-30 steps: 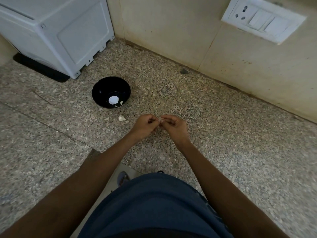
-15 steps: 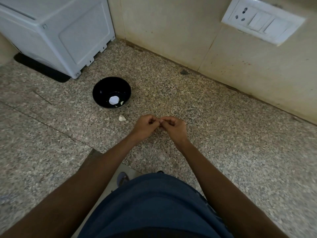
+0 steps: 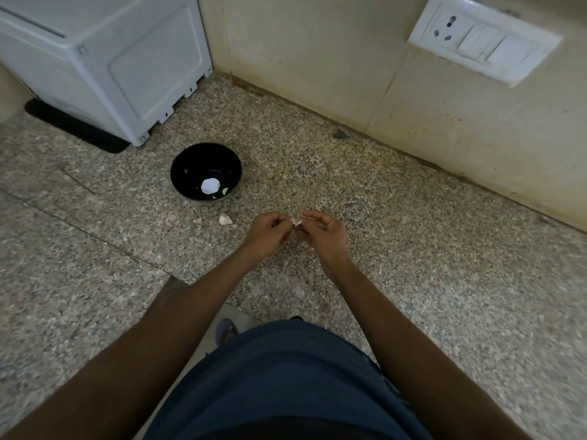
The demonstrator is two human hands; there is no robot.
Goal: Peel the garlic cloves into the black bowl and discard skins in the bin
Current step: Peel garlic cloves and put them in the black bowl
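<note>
A garlic clove (image 3: 296,222) with pale skin sits between my two hands over the speckled counter. My left hand (image 3: 268,234) pinches it from the left, fingers curled. My right hand (image 3: 320,231) pinches its skin from the right with thumb and forefinger. The black bowl (image 3: 190,160) stands to the upper left of my hands, apart from them; a peeled clove (image 3: 225,191) lies inside near a white glare spot. Another unpeeled clove (image 3: 225,219) lies on the counter between bowl and left hand. No bin shows.
A white appliance (image 3: 104,61) on a black mat stands at the back left, close behind the bowl. The tiled wall (image 3: 317,58) with a white socket plate (image 3: 482,42) runs along the back. The counter edge (image 3: 178,281) lies near my body.
My hands have drawn slightly apart, and the clove's pale skin now shows between the fingertips. Bowl and loose clove have not moved.
</note>
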